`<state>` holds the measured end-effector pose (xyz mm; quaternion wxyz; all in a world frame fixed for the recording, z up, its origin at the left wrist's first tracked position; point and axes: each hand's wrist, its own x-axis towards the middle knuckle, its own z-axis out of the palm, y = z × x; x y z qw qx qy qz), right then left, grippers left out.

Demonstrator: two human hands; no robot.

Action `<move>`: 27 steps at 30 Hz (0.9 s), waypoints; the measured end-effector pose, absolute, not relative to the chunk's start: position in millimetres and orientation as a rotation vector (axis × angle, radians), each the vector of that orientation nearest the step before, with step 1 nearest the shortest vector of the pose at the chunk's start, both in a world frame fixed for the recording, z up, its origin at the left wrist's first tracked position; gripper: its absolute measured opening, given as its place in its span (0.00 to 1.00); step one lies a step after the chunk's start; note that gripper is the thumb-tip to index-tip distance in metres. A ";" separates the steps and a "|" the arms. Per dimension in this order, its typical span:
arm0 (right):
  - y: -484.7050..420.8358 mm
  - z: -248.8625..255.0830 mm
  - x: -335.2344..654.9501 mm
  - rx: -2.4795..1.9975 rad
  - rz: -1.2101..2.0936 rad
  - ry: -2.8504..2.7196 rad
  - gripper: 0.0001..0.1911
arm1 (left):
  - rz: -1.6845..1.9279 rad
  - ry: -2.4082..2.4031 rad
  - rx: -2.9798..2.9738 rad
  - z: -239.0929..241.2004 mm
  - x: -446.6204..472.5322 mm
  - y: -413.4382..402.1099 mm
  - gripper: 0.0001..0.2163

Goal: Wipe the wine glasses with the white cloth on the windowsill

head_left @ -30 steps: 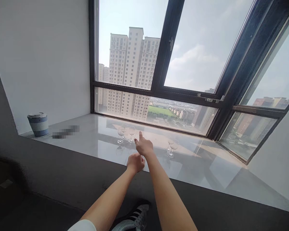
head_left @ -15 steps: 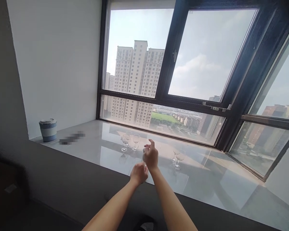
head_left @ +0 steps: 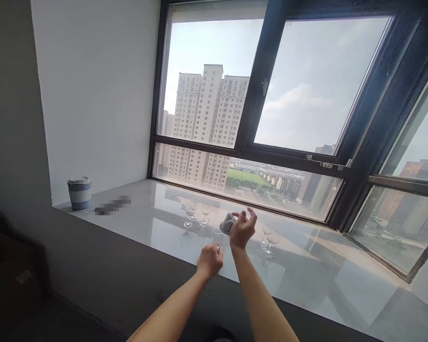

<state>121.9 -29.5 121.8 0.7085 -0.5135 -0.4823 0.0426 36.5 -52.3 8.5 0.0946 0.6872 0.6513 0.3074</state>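
Note:
My left hand is closed around the lower part of a stemmed glass, whose clear bowl shows faintly above the fist. Just to the right and higher, my right hand grips a bunched grey cloth between thumb and fingers, with a fingertip or two raised. The cloth is beside the glass's rim. Beyond my left hand, a small group of stemmed glasses stands upright on the sill. Two more stemmed glasses stand to the right of my right hand.
The glossy window sill runs across the view, its front edge below my hands. A blue-and-white lidded cup stands at the left end, near a blurred-out dark item. Dark-framed windows rise behind.
My right hand has moved up and right with the cloth, away from my left hand, uncovering the glass's bowl. The whole view has shifted slightly.

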 end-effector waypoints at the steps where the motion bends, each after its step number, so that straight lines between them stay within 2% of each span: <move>1: -27.6 123.3 128.8 -1.138 0.064 -1.064 0.25 | 0.954 1.944 1.993 7.5 35.8 -49.2 0.09; 4: -23.9 114.4 150.6 -1.175 -0.004 -1.126 0.26 | 1.098 1.946 1.851 5.9 32.4 -39.5 0.09; 8: -25.0 73.7 159.9 -1.276 0.031 -1.256 0.26 | 1.262 1.884 1.654 6.5 26.2 -29.8 0.13; 16: -16.7 8.2 99.7 -1.388 0.198 -1.256 0.25 | 1.426 1.784 1.400 2.9 16.1 -21.3 0.15; 19: -15.1 2.2 88.8 -1.417 0.255 -1.241 0.23 | 1.519 1.762 1.365 1.3 14.5 -19.4 0.15; 27: -32.6 23.8 115.3 -1.297 0.258 -1.314 0.24 | 1.465 1.796 1.440 0.6 16.3 -17.9 0.15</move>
